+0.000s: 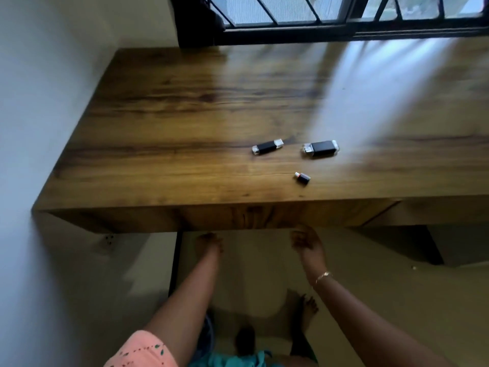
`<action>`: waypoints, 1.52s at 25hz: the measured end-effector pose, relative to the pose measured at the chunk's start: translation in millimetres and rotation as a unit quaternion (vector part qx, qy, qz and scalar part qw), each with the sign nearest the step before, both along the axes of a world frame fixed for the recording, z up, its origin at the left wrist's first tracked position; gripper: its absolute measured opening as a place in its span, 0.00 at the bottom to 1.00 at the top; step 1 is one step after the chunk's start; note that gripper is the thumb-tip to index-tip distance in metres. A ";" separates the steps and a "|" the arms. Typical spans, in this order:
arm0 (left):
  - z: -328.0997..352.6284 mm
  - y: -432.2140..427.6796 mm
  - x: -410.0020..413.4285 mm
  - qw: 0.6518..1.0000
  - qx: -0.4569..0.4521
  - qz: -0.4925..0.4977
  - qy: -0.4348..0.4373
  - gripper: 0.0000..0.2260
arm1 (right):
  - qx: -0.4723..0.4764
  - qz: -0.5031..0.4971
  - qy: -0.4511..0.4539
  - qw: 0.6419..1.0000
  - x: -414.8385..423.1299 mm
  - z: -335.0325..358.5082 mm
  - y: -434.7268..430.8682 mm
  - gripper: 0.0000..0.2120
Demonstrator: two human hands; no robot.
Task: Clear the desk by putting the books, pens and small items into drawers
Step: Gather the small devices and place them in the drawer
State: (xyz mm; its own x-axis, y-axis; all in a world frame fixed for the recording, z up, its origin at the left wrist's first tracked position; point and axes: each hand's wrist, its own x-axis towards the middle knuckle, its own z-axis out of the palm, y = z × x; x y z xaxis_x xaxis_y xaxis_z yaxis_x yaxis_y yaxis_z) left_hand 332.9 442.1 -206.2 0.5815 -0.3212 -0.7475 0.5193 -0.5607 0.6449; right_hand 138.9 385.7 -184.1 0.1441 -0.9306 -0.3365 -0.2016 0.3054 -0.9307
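a person stands at a wood-grain desk (172,115) with both hands low at its front panel (238,217), likely feeling for the underside lip to pull a drawer out; the panel sits flush, with no handle showing. the left hand (209,241) reaches under the desk's lower edge, and blur hides its fingers, so it cannot be told whether they hook or lie flat. the right hand (307,242), a thin bracelet (324,276) on its wrist, rises to the same edge with fingers loosely spread and holding nothing. three small items wait on the desk top, near its front edge: a slim drive (267,147), black with clear caps at both ends; a wide drive (320,149), boxier, black with clear plastic ends, just beside it; and a small drive (302,178), a short dark stub with a metal tip, nearest the front. all look hard, smooth and light, easy to pinch. no books or pens are in view on the desk, so the job appears nearly done. a barred window (291,11) behind the desk throws pale streaks across the glossy top.
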 end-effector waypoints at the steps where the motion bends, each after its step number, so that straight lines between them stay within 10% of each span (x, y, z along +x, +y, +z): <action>1: 1.5 -2.5 7.4 0.981 -0.066 0.131 0.124 0.16 | 0.144 -0.055 -0.104 0.983 7.5 0.5 -7.9 0.16; 8: 12.8 -6.6 15.9 0.901 -0.266 0.257 0.226 0.37 | 0.303 -0.213 -0.185 0.910 43.7 -0.5 -24.6 0.15; 38: 8.9 182.6 -78.4 0.902 -0.247 0.273 0.225 0.37 | 0.344 -0.174 -0.122 0.915 -48.4 -9.9 142.3 0.16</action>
State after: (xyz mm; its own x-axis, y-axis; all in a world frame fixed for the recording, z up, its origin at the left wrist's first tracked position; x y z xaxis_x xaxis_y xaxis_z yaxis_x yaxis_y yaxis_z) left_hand 254.4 624.7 -197.3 0.4276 -0.4369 -0.7914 0.9025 0.1567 0.4012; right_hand 90.4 528.0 -194.1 0.0277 -0.5145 -0.8570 0.2079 0.8416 -0.4985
